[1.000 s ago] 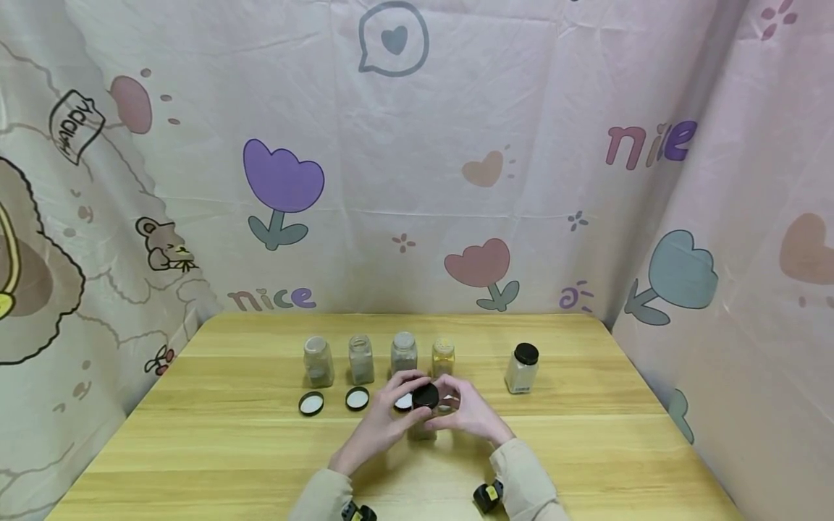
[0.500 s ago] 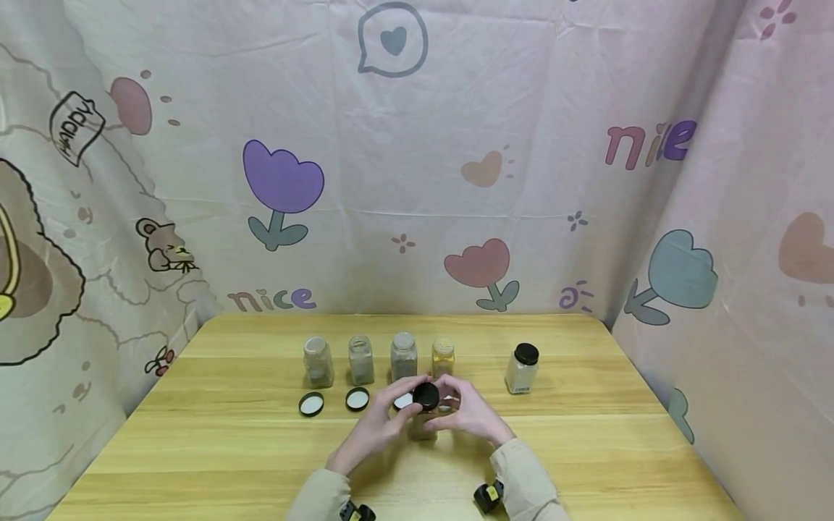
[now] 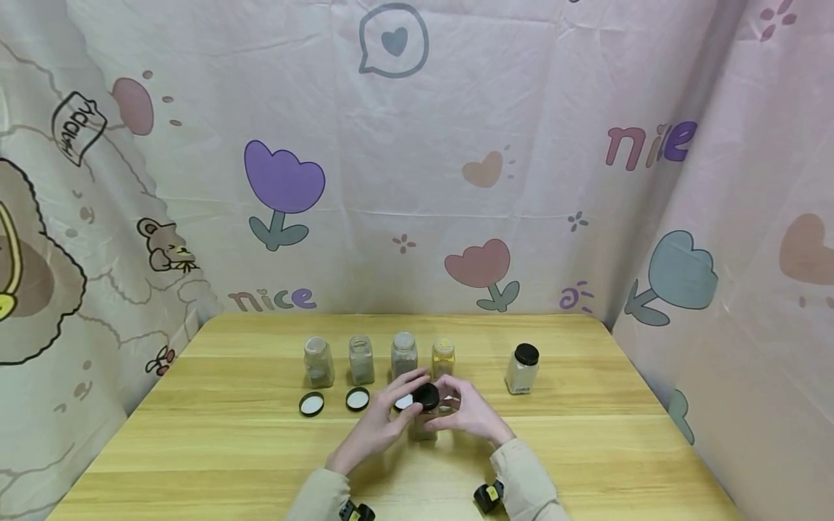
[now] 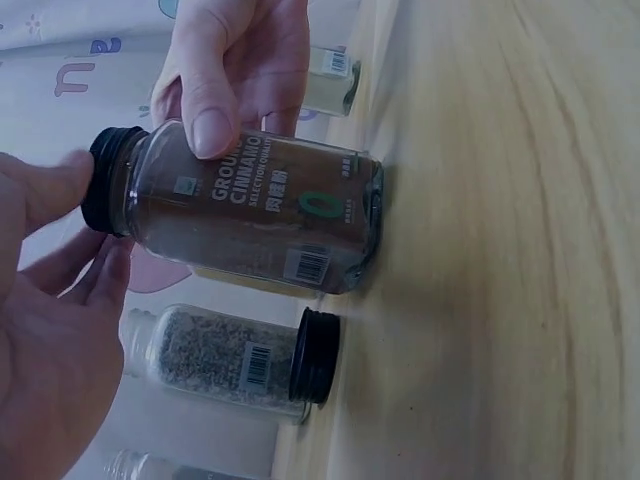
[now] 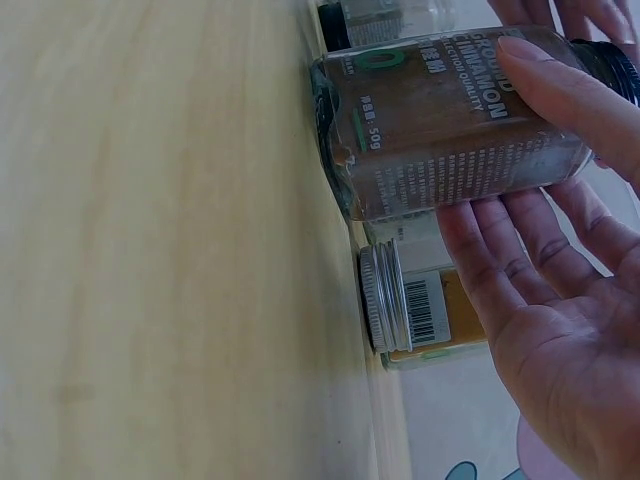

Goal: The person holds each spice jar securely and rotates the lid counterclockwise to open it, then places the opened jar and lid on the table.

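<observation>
A square glass jar of ground cinnamon (image 4: 255, 205) stands upright on the table with a black lid (image 3: 426, 396) on its neck. My left hand (image 3: 384, 420) holds the lid's edge between thumb and fingers. Around the jar's body, my right hand (image 3: 472, 414) keeps its grip, the thumb (image 5: 560, 85) pressed on the front label. The right palm does not touch the glass in the right wrist view. Just behind the hands are a jar of greyish grains (image 4: 210, 350) and a yellow-filled jar (image 3: 443, 354), both without lids.
Two more lidless jars (image 3: 317, 363) stand to the left in the back row. Black lids (image 3: 311, 404) with white liners lie before the row; a silver-rimmed lid (image 5: 385, 297) is by the yellow jar. A black-capped jar (image 3: 522, 370) stands at the right.
My left thumb has shifted slightly back and left along the lid, and the left fingers have moved a little around it. The right hand and the jar have barely moved.
</observation>
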`<state>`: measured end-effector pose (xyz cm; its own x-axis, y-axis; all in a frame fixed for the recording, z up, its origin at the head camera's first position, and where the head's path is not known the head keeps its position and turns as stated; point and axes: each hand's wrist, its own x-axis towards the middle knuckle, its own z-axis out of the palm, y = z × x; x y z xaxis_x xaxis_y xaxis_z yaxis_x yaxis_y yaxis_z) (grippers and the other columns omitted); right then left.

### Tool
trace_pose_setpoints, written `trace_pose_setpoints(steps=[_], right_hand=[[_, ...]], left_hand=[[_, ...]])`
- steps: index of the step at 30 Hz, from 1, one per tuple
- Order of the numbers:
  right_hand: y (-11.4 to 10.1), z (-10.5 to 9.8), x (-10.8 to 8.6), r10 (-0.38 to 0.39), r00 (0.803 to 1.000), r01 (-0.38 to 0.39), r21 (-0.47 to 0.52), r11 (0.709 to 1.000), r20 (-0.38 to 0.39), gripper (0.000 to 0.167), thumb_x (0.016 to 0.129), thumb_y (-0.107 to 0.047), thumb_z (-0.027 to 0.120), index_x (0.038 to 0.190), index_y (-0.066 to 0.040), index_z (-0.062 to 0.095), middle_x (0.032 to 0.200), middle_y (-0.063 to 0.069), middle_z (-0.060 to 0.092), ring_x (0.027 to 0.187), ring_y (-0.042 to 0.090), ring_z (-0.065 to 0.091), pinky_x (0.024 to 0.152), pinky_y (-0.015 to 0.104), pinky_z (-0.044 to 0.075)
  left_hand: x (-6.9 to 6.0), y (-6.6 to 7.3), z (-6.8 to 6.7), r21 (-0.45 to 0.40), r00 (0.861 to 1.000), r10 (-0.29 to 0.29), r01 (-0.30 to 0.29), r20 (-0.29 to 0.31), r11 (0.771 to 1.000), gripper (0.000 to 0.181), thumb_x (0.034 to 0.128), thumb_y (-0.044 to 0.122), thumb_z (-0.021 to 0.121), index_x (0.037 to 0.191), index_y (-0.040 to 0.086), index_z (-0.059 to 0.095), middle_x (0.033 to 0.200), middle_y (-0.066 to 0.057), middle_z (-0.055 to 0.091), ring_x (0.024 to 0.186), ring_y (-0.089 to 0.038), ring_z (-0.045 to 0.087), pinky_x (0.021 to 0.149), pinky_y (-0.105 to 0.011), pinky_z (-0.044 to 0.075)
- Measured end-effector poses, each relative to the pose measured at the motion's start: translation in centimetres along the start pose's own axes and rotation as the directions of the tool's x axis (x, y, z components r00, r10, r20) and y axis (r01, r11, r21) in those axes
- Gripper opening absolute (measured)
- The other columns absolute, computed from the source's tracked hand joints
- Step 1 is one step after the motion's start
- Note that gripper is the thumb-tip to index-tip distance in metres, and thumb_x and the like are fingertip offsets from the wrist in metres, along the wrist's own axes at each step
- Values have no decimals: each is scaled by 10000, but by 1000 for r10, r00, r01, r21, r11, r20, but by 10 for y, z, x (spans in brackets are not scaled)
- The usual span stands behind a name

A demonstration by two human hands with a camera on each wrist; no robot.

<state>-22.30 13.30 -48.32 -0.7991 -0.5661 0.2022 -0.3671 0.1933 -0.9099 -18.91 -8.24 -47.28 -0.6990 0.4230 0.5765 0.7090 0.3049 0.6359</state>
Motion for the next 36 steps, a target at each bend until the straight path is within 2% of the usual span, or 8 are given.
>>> trace_pose_setpoints(steps=[4,7,16,20,23,29,33,36], right_hand=[[1,0,0,2,1000,-2,4,1000,0,478,742,-70,865,1146,-28,612,1102,150,656,965,53,627,966,197,556],[1,0,0,5,1000,-5,5,1000,-1,481,741,-63,865,1148,-27,611,1102,149,652,967,57,624,961,199,560],[1,0,1,12,1000,-12,-8,1000,-8,457,739,-57,867,1117,-15,613,1080,138,647,967,106,619,958,210,558],[2,0,1,-5,1000,5,-4,1000,-11,443,745,-49,861,1109,-3,614,1077,164,650,959,91,618,950,213,561],[2,0,1,-17,1000,17,0,1000,-8,441,751,-54,860,1111,-2,612,1075,159,651,959,75,618,952,212,563],[2,0,1,-17,1000,17,5,1000,-6,448,747,-59,863,1114,-9,611,1066,117,652,959,64,617,949,217,568],[1,0,1,-13,1000,13,6,1000,-5,456,744,-55,864,1120,-6,611,1072,139,643,956,66,607,941,232,573],[0,0,0,-7,1000,7,7,1000,-7,457,740,-51,866,1118,-4,612,1075,154,637,957,79,601,939,245,577]], left_hand=[[0,1,-1,24,999,48,-49,21,999,402,988,37,585,1384,-24,565,1440,-219,571,1286,-416,576,1106,-398,505],[1,1,0,45,999,40,-40,11,998,412,973,47,608,1379,-12,575,1407,-196,607,1266,-389,601,1080,-421,525],[2,3,5,64,994,21,-14,-111,998,487,861,83,761,1319,-2,622,1242,-147,687,1063,-274,685,921,-409,593],[3,3,7,85,990,23,-11,-136,996,502,841,113,790,1307,14,632,1220,-119,676,1007,-243,685,893,-389,597],[3,4,7,99,992,-2,14,-126,995,501,862,156,782,1323,40,626,1281,-130,652,1105,-264,668,960,-392,583],[1,3,4,34,997,-53,55,-51,998,421,981,138,642,1383,27,581,1438,-194,578,1331,-354,560,1100,-464,500],[1,3,3,27,1000,-26,26,5,999,416,998,101,596,1403,12,559,1445,-206,573,1309,-388,572,1087,-434,515],[1,2,3,41,1000,-6,6,0,999,423,979,89,615,1393,13,567,1396,-208,612,1246,-386,619,1044,-434,548]])
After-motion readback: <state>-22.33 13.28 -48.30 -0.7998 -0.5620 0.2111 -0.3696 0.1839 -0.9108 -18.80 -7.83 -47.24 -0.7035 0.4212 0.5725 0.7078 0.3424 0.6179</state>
